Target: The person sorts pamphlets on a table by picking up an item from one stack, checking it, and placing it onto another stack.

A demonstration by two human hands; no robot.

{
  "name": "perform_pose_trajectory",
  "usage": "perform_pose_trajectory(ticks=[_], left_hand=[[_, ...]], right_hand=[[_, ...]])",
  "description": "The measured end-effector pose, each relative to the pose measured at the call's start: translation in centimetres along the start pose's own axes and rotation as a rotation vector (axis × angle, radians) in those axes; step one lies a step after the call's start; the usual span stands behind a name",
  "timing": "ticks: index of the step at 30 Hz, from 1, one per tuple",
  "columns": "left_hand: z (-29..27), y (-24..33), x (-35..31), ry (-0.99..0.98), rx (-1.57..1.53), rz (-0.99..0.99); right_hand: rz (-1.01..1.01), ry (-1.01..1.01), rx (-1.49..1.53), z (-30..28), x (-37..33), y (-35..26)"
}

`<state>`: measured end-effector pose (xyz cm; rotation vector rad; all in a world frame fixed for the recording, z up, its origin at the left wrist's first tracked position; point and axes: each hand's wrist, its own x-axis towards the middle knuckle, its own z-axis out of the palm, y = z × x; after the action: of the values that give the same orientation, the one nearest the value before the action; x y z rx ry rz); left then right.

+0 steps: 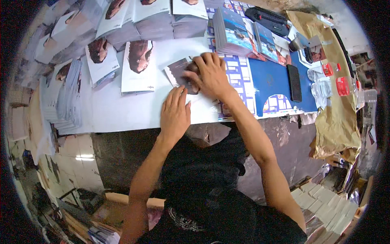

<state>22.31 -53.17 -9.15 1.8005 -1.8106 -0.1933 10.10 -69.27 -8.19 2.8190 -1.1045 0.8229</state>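
Observation:
A dark printed leaflet with a pale edge lies tilted on the white table surface in front of me. My right hand rests over its right part with fingers stretched and thumb spread, hiding much of it; the thumb is slightly blurred. Flat on the table, my left hand has its fingertips at the leaflet's near edge. Neither hand is closed round anything. To the left lie a white leaflet with a brown-haired picture and a small pile of similar leaflets.
Tall stacks of printed leaflets line the back, with another stack at left. Right of my hands stand blue-covered booklets. Farther right are a black phone, plastic bottles and brown paper.

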Motion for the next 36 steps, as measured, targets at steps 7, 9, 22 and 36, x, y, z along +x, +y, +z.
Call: perform_pose_trajectory(ticks=[7,9,22,36], left_hand=[[0.8,0.0,0.1,0.034,0.092,0.058],[0.9,0.2,0.5,0.049,0.111,0.09],[-1.4,2.6,2.3,0.009,0.069,0.031],[-10.7,3.5,-6.1,0.295,-0.27,0.149]], right_hand=[[-0.04,0.047,-0.06,2.5,4.4,0.5],[-0.039,0.054,-0.042,2.5,4.7,1.3],[-0.101,-0.145,0.104,-8.6,-12.2,1.5],[0.441,0.156,-0.127,-6.1,-9.9,6.6]])
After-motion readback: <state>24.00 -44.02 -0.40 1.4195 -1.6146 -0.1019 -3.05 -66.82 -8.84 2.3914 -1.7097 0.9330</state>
